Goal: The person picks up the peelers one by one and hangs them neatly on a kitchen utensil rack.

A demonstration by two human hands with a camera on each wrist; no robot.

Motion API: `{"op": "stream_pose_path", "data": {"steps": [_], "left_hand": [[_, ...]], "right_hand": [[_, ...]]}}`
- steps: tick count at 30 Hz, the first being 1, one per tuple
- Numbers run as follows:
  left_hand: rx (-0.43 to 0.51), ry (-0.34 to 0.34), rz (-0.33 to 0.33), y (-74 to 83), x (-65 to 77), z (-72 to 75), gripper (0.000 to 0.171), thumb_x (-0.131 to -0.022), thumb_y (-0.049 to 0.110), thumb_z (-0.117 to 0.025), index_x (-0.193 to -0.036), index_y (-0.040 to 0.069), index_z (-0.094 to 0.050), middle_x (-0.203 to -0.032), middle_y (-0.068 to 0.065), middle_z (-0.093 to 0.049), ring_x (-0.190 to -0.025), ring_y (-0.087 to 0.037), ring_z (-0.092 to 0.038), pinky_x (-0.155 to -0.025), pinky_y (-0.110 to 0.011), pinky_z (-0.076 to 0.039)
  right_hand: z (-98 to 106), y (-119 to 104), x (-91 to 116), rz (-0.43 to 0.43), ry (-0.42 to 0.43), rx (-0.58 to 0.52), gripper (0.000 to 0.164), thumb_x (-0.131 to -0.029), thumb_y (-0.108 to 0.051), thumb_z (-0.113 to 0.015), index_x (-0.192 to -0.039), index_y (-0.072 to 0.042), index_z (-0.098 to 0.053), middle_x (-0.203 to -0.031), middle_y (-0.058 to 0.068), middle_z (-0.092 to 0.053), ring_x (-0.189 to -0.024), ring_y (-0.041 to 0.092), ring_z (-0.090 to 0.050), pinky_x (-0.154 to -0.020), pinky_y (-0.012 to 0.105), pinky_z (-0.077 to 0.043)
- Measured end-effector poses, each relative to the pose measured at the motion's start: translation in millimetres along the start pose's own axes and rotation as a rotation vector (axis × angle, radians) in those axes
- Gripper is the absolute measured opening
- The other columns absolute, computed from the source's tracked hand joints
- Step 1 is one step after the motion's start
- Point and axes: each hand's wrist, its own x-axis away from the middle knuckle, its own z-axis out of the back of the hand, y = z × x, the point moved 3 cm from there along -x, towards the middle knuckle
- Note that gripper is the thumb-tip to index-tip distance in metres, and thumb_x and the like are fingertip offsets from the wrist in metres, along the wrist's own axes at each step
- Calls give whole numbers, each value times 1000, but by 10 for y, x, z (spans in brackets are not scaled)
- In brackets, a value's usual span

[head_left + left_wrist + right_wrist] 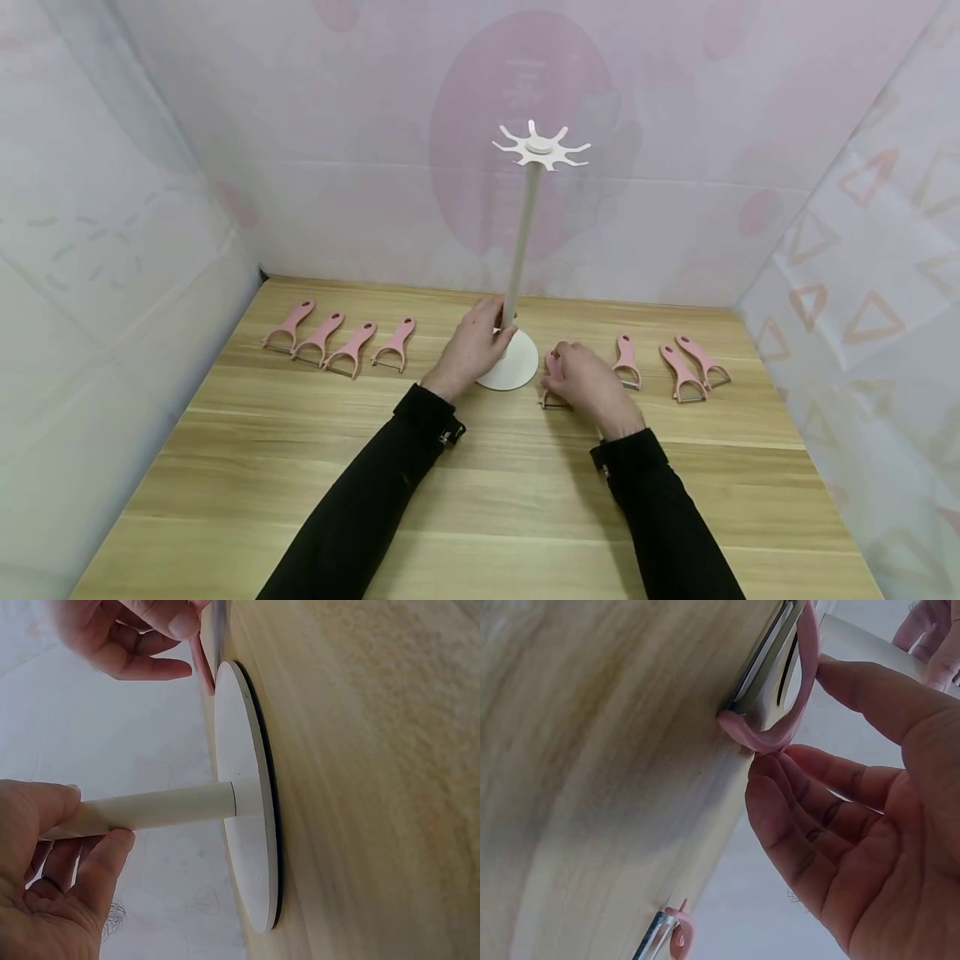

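A white stand rises from a round base (516, 371) to a pole (522, 242), topped by a star-shaped ring of hooks (540, 148). My left hand (472, 346) holds the pole low down, thumb and fingers around it, as the left wrist view shows closely. Just right of the base, my right hand (592, 385) pinches a pink peeler (769, 735) between thumb and fingers. The peeler's blade lies close over the wood; its handle is partly hidden by the fingers in the head view. The hooks carry nothing.
Several pink peelers (352, 348) lie in a row on the left of the wooden table (480, 517). Three more, one nearest my right hand (626, 362) and a pair (682, 373) farther out, lie on the right. Printed cloth walls (337, 217) enclose the back and sides.
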Motion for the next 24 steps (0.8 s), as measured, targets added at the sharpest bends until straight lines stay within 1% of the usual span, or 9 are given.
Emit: {"op": "stream_pose_path", "data": {"steps": [3,6,10,13,16,18,22,24], "left_hand": [[-2,1,-7,-4,-4,-3,28,-103,19,-65,-128,9,-58,-118,-6,-61,-109,-17,-62,-86,-25,-55],[-2,2,-12,-10,-8,-4,28,-103,19,-65,-128,8,-58,-118,-6,-60,-109,-17,-62,-86,-25,-55],[-5,0,-14,-19,-8,-11,27,-103,20,-64,-127,9,-58,-116,-5,-60,-107,-16,-61,-86,-25,-55],[-11,2,-12,-24,-7,-14,26,-103,20,-65,-126,9,-58,-115,-5,-59,-106,-15,-60,-85,-26,-54],[-18,2,-10,-22,-6,-14,26,-103,20,-64,-126,9,-58,-115,-5,-59,-105,-15,-60,-84,-26,-55],[-21,4,-10,-20,-7,-13,26,-103,19,-64,-126,9,-58,-115,-5,-59,-105,-16,-60,-84,-26,-55],[-15,11,-14,-9,-1,-11,27,-103,19,-65,-127,9,-58,-116,-6,-59,-106,-16,-60,-84,-27,-55],[-13,15,-20,-2,3,-11,27,-103,19,-65,-126,8,-57,-115,-6,-59,-105,-17,-60,-84,-27,-55]], "right_hand": [[-4,2,-8,-1,-14,16,43,-91,-31,-77,-118,0,-63,-89,7,-61,-77,22,-59,-67,39,-52],[-7,7,-14,-7,-22,19,37,-92,-27,-75,-116,0,-63,-86,7,-61,-74,21,-58,-63,36,-50],[-8,20,-11,-20,-31,2,24,-93,-21,-70,-106,-1,-65,-83,6,-61,-70,20,-57,-60,34,-47],[-1,28,-4,-39,-45,-11,17,-91,-16,-69,-100,-2,-65,-81,6,-61,-67,19,-56,-57,32,-46],[2,37,6,-65,-65,-35,18,-87,-12,-70,-101,-1,-65,-80,5,-62,-65,18,-58,-56,31,-47],[3,46,6,-80,-71,-44,22,-85,-10,-71,-103,0,-66,-81,6,-63,-65,17,-59,-57,31,-48],[7,66,1,-92,-57,-62,26,-84,-9,-72,-107,2,-66,-86,7,-63,-66,17,-61,-60,31,-50],[12,75,-4,-90,-42,-62,28,-86,-11,-72,-110,3,-66,-89,8,-62,-67,18,-61,-61,31,-50]]}}
